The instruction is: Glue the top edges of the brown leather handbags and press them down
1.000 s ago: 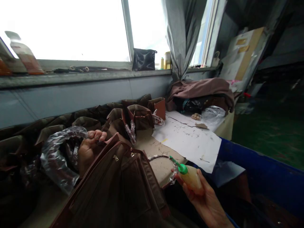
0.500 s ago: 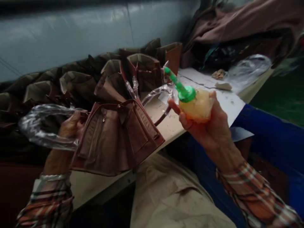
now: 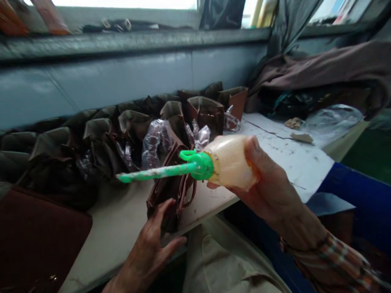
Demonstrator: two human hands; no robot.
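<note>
A squeeze bottle (image 3: 233, 160) with a green cap and long green nozzle is gripped in my right hand (image 3: 271, 191). Its nozzle points left, with pale smears along it. Below the nozzle, a brown handbag (image 3: 165, 191) stands on the table, partly covered by the bottle and by my fingers. My left hand (image 3: 149, 244) is at the near side of this bag, thumb and fingers spread apart; the fingertips are at the bag's edge, and I cannot tell whether they touch it. Clear plastic wrap (image 3: 157, 138) shows behind the bag.
Several open brown bags (image 3: 131, 122) line the wall. A large brown bag or panel (image 3: 39, 228) lies at left. White paper (image 3: 275, 150), crumpled clear plastic (image 3: 336, 118) and draped brown cloth (image 3: 320, 69) are at right. A blue bin (image 3: 363, 191) stands beside the table (image 3: 100, 244).
My left hand has let go of the bag's wrapped handle and opened. The bag now stands turned on the table. The bottle has tipped so its nozzle points left; the view has tilted up.
</note>
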